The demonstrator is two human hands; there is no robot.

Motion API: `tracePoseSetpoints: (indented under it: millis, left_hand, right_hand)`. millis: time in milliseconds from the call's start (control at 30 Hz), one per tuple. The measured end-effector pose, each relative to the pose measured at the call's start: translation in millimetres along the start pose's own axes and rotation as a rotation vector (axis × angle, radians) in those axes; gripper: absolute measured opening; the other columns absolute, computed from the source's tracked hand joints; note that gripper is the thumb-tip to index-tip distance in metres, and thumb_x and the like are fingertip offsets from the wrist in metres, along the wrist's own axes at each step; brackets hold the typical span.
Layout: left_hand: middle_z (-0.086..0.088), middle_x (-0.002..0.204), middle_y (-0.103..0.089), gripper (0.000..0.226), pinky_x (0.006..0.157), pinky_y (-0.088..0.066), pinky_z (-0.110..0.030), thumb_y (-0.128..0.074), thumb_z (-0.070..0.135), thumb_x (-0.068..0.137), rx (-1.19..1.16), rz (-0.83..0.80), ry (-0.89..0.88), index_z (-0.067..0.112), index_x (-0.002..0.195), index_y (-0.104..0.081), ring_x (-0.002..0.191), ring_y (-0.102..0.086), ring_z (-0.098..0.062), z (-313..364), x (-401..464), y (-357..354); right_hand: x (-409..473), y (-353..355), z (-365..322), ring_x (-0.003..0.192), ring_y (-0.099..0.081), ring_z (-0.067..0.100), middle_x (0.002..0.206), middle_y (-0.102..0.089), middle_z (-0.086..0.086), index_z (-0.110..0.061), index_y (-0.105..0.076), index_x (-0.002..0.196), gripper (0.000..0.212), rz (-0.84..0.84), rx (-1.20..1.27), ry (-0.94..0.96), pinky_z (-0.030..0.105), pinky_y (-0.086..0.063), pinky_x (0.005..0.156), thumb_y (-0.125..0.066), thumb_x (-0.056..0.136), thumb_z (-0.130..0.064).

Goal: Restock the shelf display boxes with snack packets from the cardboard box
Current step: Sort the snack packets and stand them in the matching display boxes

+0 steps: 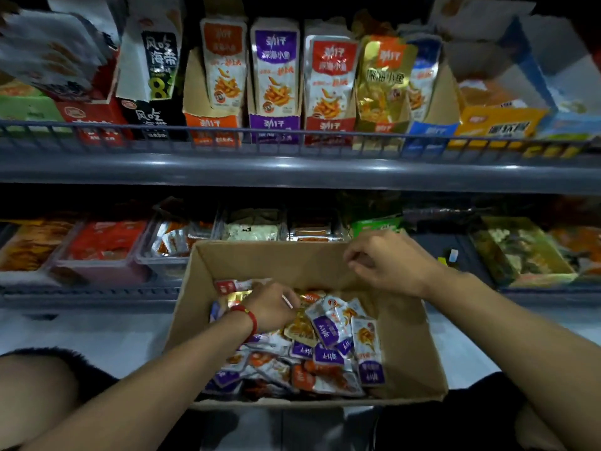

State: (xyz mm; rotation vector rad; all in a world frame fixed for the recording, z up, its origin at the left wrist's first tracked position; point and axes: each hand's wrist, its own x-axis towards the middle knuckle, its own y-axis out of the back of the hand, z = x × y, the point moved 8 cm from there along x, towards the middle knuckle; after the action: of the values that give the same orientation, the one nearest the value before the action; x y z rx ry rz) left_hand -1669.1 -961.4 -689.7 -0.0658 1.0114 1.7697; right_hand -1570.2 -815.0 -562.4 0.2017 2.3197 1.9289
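Note:
An open cardboard box [406,336] sits in front of me below the shelves, its left half filled with several small snack packets [325,346] in purple, orange and red. My left hand [270,309], with a red band at the wrist, reaches down into the pile and its fingers curl round packets. Above the box's far right corner hovers my right hand [390,262], fingers loosely curled and holding nothing. On the upper shelf stand display boxes with upright packets: orange [216,125], purple [274,125], red [328,125], gold [380,125] and blue [429,131].
A grey wire rail [292,135] runs along the upper shelf's front edge. The lower shelf holds clear trays of packets [175,242] behind the box and a green box [520,249] at the right. My knees flank the cardboard box over a pale floor.

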Motion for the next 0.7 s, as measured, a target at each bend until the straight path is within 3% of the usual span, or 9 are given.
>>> tracePoseSetpoints:
  millis: [100, 233, 333, 433, 533, 633, 700]
  left_hand:
    - [-0.002, 0.099, -0.072, 0.013, 0.086, -0.056, -0.032, -0.072, 0.016, 0.086, 0.19, -0.105, -0.044, 0.024, 0.097, -0.071, 0.095, -0.068, -0.019, -1, 20, -37]
    - [-0.006, 0.115, -0.069, 0.034, 0.084, -0.05, -0.027, -0.074, 0.031, 0.087, 0.383, -0.108, -0.131, 0.019, 0.118, -0.068, 0.105, -0.063, -0.022, 16, 50, -68]
    - [-0.003, 0.138, -0.054, 0.052, 0.095, -0.045, -0.03, -0.075, 0.047, 0.083, 0.552, -0.095, -0.173, 0.028, 0.13, -0.06, 0.125, -0.052, -0.025, 22, 65, -85]
    - [-0.009, 0.146, -0.038, 0.079, 0.098, -0.049, -0.042, -0.079, 0.052, 0.075, 0.74, -0.073, -0.122, 0.019, 0.139, -0.047, 0.13, -0.046, -0.033, 19, 74, -95]
    - [-0.01, 0.138, -0.047, 0.076, 0.094, -0.052, -0.04, -0.084, 0.039, 0.072, 0.63, -0.046, -0.069, 0.014, 0.134, -0.048, 0.122, -0.054, -0.033, 14, 82, -93]
    - [0.001, 0.095, -0.065, 0.024, 0.072, -0.052, -0.03, -0.079, 0.018, 0.076, 0.326, 0.054, -0.042, 0.023, 0.092, -0.062, 0.096, -0.065, -0.025, 13, 79, -68]
    - [0.01, 0.076, -0.059, 0.023, 0.059, -0.043, -0.022, -0.075, 0.011, 0.079, 0.21, 0.129, -0.066, 0.027, 0.077, -0.058, 0.077, -0.061, -0.013, 19, 69, -43]
  right_hand:
    - [1, 5, 14, 0.09, -0.065, 0.014, 0.103, -0.071, -0.006, -0.028, -0.072, 0.106, 0.016, 0.022, 0.039, -0.037, 0.041, -0.057, 0.078, -0.06, 0.096, -0.031]
    - [5, 21, 30, 0.085, -0.066, 0.014, 0.101, -0.071, -0.008, -0.031, -0.072, 0.106, 0.016, 0.113, 0.095, -0.06, 0.042, -0.058, 0.073, -0.061, 0.095, -0.034]
    - [2, 22, 36, 0.082, -0.065, 0.011, 0.096, -0.072, -0.01, -0.03, -0.073, 0.105, 0.015, 0.116, 0.145, -0.067, 0.041, -0.059, 0.072, -0.061, 0.096, -0.033]
    - [0, 21, 37, 0.082, -0.066, 0.01, 0.096, -0.072, -0.01, -0.03, -0.073, 0.105, 0.014, 0.111, 0.163, -0.069, 0.04, -0.059, 0.072, -0.062, 0.096, -0.032]
    - [0, 18, 37, 0.082, -0.066, 0.01, 0.095, -0.072, -0.009, -0.029, -0.073, 0.106, 0.015, 0.084, 0.172, -0.083, 0.038, -0.059, 0.073, -0.062, 0.097, -0.031]
    - [0, 12, 36, 0.085, -0.066, 0.009, 0.097, -0.072, -0.009, -0.028, -0.072, 0.109, 0.015, 0.033, 0.175, -0.082, 0.039, -0.06, 0.077, -0.063, 0.097, -0.031]
    - [1, 5, 32, 0.089, -0.066, 0.008, 0.099, -0.072, -0.01, -0.027, -0.072, 0.11, 0.016, -0.017, 0.174, -0.067, 0.037, -0.059, 0.081, -0.065, 0.097, -0.03]
